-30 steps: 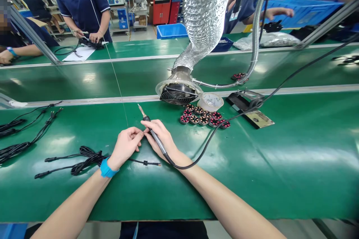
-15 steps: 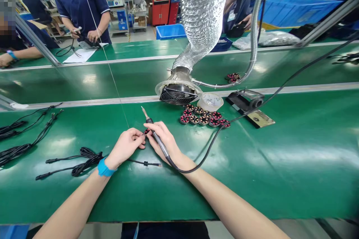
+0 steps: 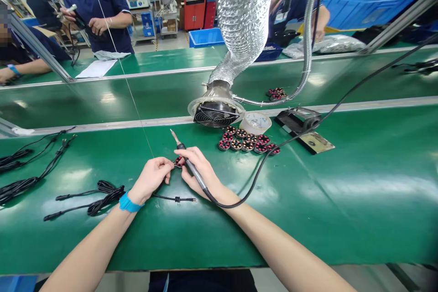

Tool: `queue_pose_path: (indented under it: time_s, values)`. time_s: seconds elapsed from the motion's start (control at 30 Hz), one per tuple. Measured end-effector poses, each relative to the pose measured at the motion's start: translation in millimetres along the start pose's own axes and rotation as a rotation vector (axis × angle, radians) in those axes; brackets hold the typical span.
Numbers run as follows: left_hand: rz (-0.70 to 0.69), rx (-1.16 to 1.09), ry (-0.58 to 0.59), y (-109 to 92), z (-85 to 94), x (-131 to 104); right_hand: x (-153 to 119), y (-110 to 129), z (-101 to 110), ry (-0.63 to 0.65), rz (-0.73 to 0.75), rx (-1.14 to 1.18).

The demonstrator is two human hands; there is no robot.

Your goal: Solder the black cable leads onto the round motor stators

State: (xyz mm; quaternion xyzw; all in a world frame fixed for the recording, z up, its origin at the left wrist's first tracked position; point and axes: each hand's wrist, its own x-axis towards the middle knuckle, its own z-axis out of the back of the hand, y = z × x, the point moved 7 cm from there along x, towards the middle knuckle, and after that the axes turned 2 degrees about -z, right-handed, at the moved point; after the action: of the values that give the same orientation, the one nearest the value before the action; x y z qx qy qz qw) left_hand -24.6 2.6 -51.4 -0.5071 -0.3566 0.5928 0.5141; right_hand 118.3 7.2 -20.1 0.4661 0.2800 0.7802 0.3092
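Note:
My right hand (image 3: pixel 201 171) is closed around a soldering iron (image 3: pixel 194 171), its bare tip pointing up and away from me. Under the iron, the right fingertips touch a small round motor stator (image 3: pixel 178 161) with red and black windings. My left hand (image 3: pixel 153 174) pinches a thin wire at the stator's left edge; the fingers hide most of it. A fine solder strand (image 3: pixel 135 102) runs down from above to behind that hand. By the left wrist lies a black cable (image 3: pixel 176 199) with a bare end, its coil (image 3: pixel 104 196) further left.
Several stators (image 3: pixel 247 145) stand grouped beside a tape roll (image 3: pixel 263 123), below a fume extractor fan (image 3: pixel 215 116). An iron stand (image 3: pixel 301 127) sits to the right. The iron's cord (image 3: pixel 258 169) loops over my right forearm. Black cables (image 3: pixel 30 178) lie left. Co-workers (image 3: pixel 99 13) stand across the bench.
My left fingers have drawn slightly left, showing more of the stator. The iron stays in my right hand. Across the bench, one co-worker has lifted the things in their hands; another's hand has moved right.

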Motion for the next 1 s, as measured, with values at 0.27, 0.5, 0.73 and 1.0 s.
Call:
queue_pose_path:
  time_s: [0.27,0.5,0.73,1.0]
  values:
    - [0.012,-0.022,-0.023,3,2.5,2,0,-5,-1,0.079,-0.021,-0.005]
    - [0.017,-0.017,-0.023,-1,0.7,0,-2,-10,-1,0.021,-0.055,0.039]
    - [0.017,-0.028,-0.004,-2,-1.8,-2,-4,-20,-3,-0.111,-0.199,0.052]
    - [0.025,-0.030,0.000,-1,-1.1,0,-8,-20,-3,-0.090,-0.175,0.027]
